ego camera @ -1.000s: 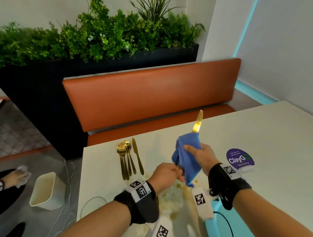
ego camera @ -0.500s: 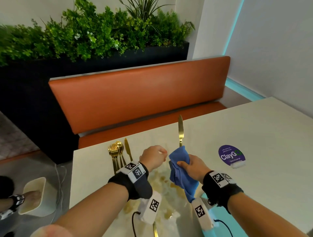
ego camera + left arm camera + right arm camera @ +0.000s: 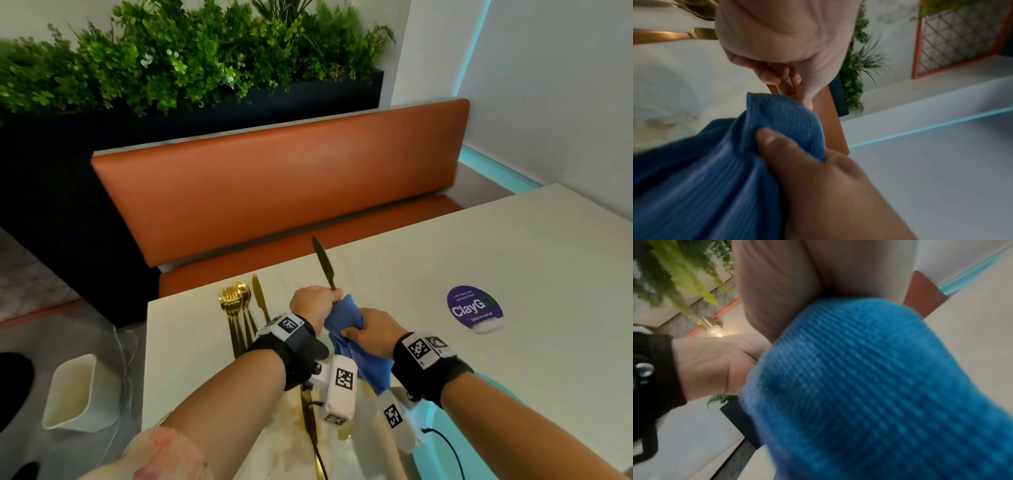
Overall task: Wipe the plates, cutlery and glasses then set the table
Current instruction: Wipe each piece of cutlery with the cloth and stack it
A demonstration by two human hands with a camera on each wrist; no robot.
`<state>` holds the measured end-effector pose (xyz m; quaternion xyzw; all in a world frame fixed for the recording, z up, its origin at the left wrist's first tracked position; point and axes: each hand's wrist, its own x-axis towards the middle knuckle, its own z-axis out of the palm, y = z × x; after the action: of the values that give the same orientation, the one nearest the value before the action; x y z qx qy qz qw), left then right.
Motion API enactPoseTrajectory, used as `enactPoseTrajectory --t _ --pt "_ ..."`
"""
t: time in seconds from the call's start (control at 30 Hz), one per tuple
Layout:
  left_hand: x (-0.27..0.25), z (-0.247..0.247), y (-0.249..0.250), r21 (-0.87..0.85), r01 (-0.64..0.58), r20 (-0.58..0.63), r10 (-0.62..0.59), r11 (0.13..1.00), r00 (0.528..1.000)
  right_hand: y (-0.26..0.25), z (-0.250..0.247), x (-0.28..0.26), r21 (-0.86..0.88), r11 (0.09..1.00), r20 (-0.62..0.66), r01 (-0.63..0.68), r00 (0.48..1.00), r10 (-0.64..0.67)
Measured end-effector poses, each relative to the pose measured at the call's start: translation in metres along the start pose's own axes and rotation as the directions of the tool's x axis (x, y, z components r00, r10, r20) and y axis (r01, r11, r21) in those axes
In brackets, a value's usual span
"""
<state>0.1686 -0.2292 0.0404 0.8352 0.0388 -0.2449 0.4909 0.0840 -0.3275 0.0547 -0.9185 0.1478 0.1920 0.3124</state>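
Note:
My left hand [image 3: 315, 303] grips a gold knife [image 3: 323, 263] low on the blade, which points up and tilts left above the table. Just right of it, my right hand [image 3: 371, 330] grips a blue cloth [image 3: 344, 317] bunched against the knife below my left fist; the handle is hidden. The left wrist view shows the right thumb pinching the cloth [image 3: 725, 170]. The cloth [image 3: 879, 386] fills the right wrist view. Several gold forks, a spoon [image 3: 236, 305] and another knife [image 3: 260, 301] lie in a row at the table's far left edge.
A stained white plate [image 3: 274, 452] with a gold knife [image 3: 310, 421] on it sits near me under my wrists. A purple ClayGo sticker [image 3: 474, 306] is on the table at right. An orange bench [image 3: 274, 188] stands behind, and a white bin [image 3: 75, 394] on the floor at left.
The cloth has slid down off the blade, leaving it bare. The knife has swung from leaning right to leaning left, and my left hand has come up beside the cloth.

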Motion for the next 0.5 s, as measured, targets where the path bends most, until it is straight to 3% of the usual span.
enactPoseTrajectory --t 0.13,0.33,0.5 --pt "0.023 -0.044 -0.008 0.175 0.081 -0.208 -0.044 0.981 0.977 -0.003 0.0 0.001 -0.154 0.987 0.058 0.045 0.998 -0.037" --pt "0.056 -0.081 -0.061 0.46 0.255 -0.216 -0.171 0.851 0.961 0.003 -0.02 0.006 -0.038 0.999 -0.118 0.025 0.993 -0.029" --pt "0.081 -0.071 -0.09 0.517 0.311 -0.245 -0.211 0.797 0.946 0.014 -0.024 0.008 -0.024 1.0 -0.154 -0.012 0.988 0.008"
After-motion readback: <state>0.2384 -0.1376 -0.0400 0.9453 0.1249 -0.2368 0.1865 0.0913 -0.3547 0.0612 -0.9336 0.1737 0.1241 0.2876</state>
